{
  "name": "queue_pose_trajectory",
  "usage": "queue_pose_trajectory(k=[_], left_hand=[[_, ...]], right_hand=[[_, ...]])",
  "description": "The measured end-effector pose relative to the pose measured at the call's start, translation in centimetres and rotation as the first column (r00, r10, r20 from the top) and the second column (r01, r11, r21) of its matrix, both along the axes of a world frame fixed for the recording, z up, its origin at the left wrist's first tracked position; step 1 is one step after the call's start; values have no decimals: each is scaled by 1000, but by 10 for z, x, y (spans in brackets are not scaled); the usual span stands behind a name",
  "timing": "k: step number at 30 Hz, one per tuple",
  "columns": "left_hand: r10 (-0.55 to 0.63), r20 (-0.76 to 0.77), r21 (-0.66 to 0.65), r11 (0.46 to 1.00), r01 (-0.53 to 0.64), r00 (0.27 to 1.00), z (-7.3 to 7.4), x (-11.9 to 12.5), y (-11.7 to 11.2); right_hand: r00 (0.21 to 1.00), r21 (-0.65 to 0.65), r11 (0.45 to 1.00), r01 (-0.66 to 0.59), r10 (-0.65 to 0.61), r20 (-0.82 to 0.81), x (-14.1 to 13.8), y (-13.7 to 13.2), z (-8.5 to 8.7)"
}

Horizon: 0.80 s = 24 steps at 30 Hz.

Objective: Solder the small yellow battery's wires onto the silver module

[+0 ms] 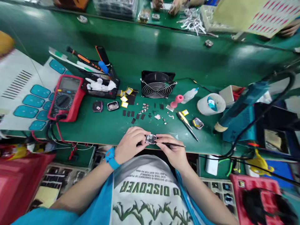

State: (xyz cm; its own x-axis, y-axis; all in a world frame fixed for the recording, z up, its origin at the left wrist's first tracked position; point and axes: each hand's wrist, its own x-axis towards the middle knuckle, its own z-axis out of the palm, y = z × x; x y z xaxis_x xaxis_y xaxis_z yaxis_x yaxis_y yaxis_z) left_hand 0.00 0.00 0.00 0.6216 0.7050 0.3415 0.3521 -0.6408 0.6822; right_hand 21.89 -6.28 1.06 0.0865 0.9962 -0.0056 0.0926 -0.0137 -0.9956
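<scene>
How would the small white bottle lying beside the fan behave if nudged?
The bottle lies on its side, so it would probably roll. It looks like thin translucent plastic, likely light and squeezable. Its tapered tip may curve the roll.

That gadget (150, 138) is mostly buried under fingers (140, 137), tool (173, 144) tip lost there too. The bits (145, 110) mid-frame are too tiny to ID; co-worker's hands (174, 6) cut off up top.
</scene>
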Motion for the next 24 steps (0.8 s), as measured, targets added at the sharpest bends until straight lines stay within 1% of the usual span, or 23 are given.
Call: queue_pose_trajectory(k=[8, 11, 13, 15, 18, 24], left_hand=[[-12, -29, 59, 998, 14, 1000, -1, 3, 3], [-1, -30, 54, 999, 3, 1000, -1, 3, 2], [2, -21, 50, 999, -1, 1000, -1, 3, 2], [1, -13, 48, 999, -1, 1000, 0, 3, 2], [3, -10, 45, 999, -3, 1000, 1, 3, 2], [7, -8, 47, 999, -6, 1000, 1, 3, 2]], right_hand=[[993, 95, 989, -117, 118, -10, 8, 4, -1], [995, 100, 992, -73, 79, -66, 9, 3, -2], [997, 112, 993, -35, 43, -71, 9, 1, -3], [1000, 147, 989, -20, 22, -15, 7, -1, -5], [996, 209, 978, -30, 10, 92, 5, -3, -7], [980, 288, 957, -43, -17, 200, 0, -3, -6]])
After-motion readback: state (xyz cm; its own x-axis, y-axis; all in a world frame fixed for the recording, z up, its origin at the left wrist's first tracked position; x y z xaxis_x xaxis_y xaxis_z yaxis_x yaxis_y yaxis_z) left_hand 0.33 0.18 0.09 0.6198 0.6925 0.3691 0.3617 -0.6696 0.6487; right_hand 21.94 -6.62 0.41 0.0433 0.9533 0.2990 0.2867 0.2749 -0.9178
